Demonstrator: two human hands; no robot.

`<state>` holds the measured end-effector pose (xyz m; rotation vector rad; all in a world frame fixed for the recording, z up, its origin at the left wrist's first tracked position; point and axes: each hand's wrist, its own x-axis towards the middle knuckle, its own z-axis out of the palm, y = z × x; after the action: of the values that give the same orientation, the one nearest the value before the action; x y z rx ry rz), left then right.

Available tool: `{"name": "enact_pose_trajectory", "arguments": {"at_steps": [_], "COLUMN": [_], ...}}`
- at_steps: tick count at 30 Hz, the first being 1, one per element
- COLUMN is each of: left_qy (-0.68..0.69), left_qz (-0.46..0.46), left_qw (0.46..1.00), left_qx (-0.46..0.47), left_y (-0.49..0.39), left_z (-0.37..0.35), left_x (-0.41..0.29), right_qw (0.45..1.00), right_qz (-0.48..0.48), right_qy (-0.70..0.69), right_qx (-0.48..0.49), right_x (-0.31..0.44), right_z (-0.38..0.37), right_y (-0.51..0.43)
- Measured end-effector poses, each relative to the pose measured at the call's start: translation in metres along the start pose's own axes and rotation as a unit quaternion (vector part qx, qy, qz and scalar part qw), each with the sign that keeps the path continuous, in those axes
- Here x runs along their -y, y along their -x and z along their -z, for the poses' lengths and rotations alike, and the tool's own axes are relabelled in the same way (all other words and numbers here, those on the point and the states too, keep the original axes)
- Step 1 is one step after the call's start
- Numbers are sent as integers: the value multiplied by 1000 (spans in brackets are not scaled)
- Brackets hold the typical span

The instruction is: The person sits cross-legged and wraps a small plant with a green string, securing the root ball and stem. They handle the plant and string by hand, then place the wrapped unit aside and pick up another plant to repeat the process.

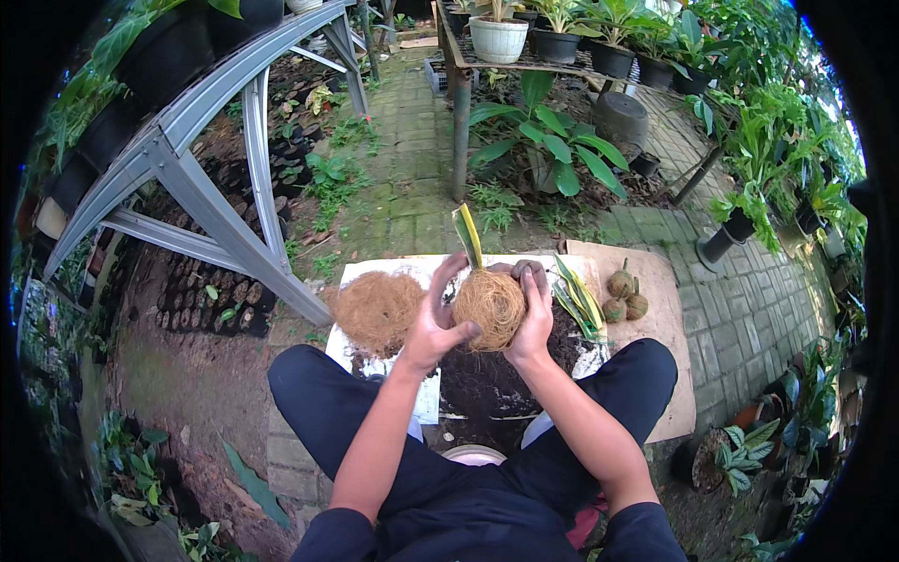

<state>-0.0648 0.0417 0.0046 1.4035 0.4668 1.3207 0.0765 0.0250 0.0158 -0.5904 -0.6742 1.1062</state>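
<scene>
Between my two hands is a ball of brown coconut fibre [489,310], with a yellow-edged snake plant leaf [468,235] rising from its top. My left hand [442,316] curves around the ball's left side, the thumb across its front. Against the right side presses my right hand [532,309], its soiled fingers bent over the upper edge. A heap of loose coconut fibre [379,309] lies to the left on white sheeting. Dark soil [484,386] is spread beneath the ball. More snake plant leaves [579,295] lie right of my right hand.
Several small round fibre balls [625,295] with stems sit on brown cardboard [660,365] at the right. A grey metal frame [218,218] slants down close to the fibre heap. Ahead, a rusty post [461,133] supports a bench with potted plants [499,38]. Brick paving [723,309] extends rightward.
</scene>
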Motion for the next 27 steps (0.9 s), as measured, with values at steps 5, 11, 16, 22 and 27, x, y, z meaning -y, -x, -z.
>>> {"name": "enact_pose_trajectory", "arguments": {"at_steps": [5, 11, 16, 22, 27], "left_qy": [218, 269, 261, 158, 217], "left_qz": [59, 93, 102, 140, 103], "left_qw": [973, 958, 960, 976, 970], "left_qx": [-40, -45, -9, 47, -33], "left_y": [7, 9, 10, 9, 14], "left_z": [-31, -36, -31, -14, -27], "left_x": [17, 11, 1, -10, 6], "right_qw": [1000, 992, 988, 995, 997], "right_qz": [1, 78, 115, 71, 66], "right_qy": [-7, 100, 104, 63, 43], "right_qx": [-14, 0, 1, 0, -4], "right_x": [-3, 0, 7, 11, 11], "right_z": [-3, -4, -2, -4, -5], "right_y": [5, 4, -2, -1, 0]}}
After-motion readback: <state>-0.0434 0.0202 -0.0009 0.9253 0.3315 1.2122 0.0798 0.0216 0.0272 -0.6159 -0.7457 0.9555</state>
